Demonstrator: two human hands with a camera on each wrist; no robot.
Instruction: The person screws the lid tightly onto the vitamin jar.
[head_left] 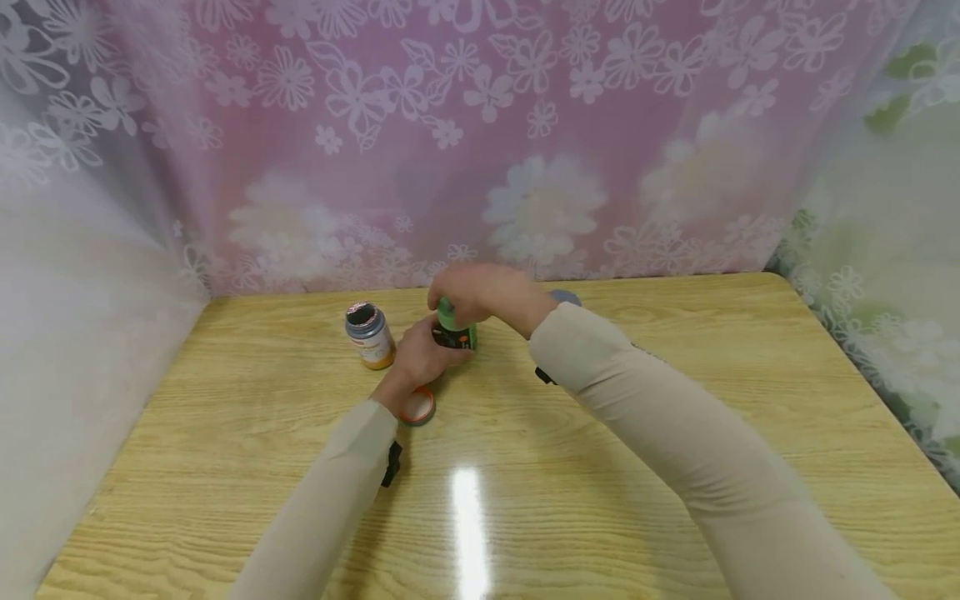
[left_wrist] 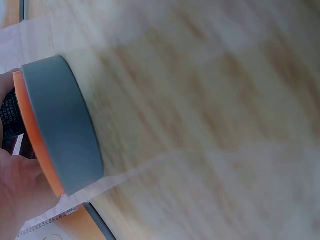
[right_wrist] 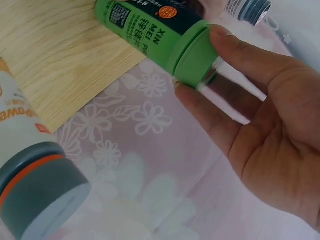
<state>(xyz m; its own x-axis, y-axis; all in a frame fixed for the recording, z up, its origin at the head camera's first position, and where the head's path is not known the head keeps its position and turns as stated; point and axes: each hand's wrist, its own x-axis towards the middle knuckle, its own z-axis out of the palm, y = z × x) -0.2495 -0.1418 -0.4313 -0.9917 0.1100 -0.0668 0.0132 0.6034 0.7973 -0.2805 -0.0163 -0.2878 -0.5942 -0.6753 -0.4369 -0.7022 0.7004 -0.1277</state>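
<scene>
A green bottle point(right_wrist: 145, 30) with a black label stands on the table, and my left hand point(head_left: 423, 354) grips it round its body. From above, my right hand point(head_left: 476, 292) pinches the bottle's green cap point(right_wrist: 192, 57) between thumb and fingers. The cap sits on the bottle's top in the right wrist view. Under my left wrist lies a loose grey-blue lid point(head_left: 417, 407) with an orange inner ring. This lid point(left_wrist: 67, 125) looms close in the left wrist view, with part of my left hand point(left_wrist: 22, 185) behind it.
Left of my hands stands a white-and-orange jar point(head_left: 371, 337) with a grey-blue neck and a dark, shiny-edged top. Another jar, its grey-blue lid point(head_left: 566, 297) showing, stands behind my right forearm. A floral curtain point(head_left: 420, 192) hangs along the table's back edge.
</scene>
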